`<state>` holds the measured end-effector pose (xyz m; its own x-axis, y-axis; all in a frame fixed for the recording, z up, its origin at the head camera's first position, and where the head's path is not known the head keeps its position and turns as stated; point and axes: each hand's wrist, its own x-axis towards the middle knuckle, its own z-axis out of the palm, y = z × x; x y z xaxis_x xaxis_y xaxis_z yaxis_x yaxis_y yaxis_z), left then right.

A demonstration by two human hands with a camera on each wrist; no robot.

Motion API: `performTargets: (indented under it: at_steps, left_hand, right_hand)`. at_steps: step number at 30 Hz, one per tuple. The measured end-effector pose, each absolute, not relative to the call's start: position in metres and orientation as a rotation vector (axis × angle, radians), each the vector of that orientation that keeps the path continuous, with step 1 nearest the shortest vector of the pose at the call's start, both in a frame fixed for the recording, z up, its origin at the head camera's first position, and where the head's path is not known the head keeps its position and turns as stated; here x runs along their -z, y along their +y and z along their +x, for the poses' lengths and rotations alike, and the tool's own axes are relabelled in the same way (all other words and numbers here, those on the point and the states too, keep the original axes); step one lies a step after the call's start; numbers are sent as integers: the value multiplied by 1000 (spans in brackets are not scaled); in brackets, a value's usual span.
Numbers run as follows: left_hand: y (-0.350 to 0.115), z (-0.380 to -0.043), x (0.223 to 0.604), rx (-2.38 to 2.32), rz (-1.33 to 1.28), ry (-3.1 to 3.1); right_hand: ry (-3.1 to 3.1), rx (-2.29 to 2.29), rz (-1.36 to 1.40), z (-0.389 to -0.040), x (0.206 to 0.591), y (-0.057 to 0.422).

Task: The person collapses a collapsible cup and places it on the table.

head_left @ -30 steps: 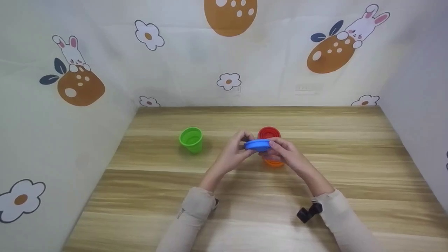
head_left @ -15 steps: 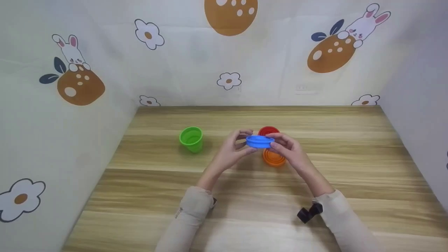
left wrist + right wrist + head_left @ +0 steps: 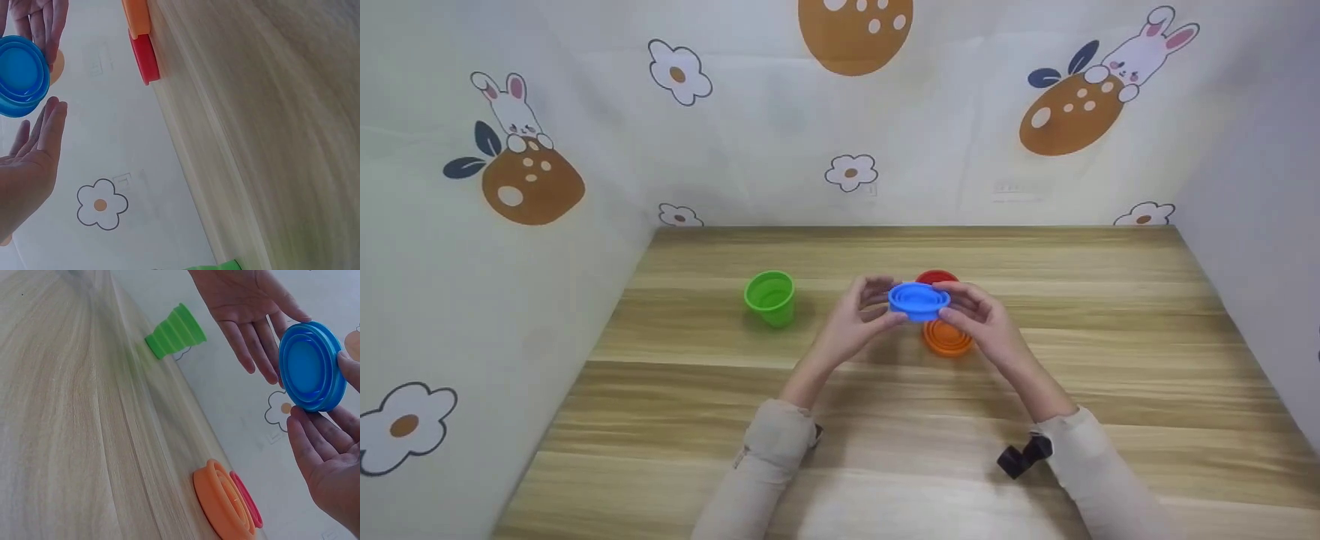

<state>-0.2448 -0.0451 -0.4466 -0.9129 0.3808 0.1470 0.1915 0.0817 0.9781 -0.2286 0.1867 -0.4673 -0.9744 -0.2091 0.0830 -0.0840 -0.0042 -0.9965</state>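
A blue collapsible cup [image 3: 919, 301], folded into a flat ringed disc, is held above the table with its ringed inside tilted toward the head camera. My right hand [image 3: 982, 319] pinches its right edge, the thumb [image 3: 350, 370] on one side and fingers by the rim. On the opposite side, my left hand [image 3: 855, 319] has its thumb at the rim and its fingers loosely extended; the right wrist view shows them beside the cup. Below and behind lie an orange folded cup [image 3: 948, 339] and a red folded cup [image 3: 936, 277], the red one partly hidden by my right hand and the blue cup.
A green collapsible cup [image 3: 770, 298] stands expanded, mouth up, on the wooden table [image 3: 675, 420] at left. Patterned walls [image 3: 765, 127] border the table at the back and sides. A black wrist device [image 3: 1024, 456] sits at my right cuff.
The blue cup has tipped from nearly edge-on to show its ringed inside, and has risen slightly. My left fingers have spread from it. More of the orange cup shows.
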Motion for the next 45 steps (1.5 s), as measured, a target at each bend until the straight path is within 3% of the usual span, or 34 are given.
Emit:
performTargets:
  at_steps: [45]
  left_hand:
    - [-48,-246,445,-1874,607,2208]
  right_hand:
    - [2135,2100,-471,-233,467,190]
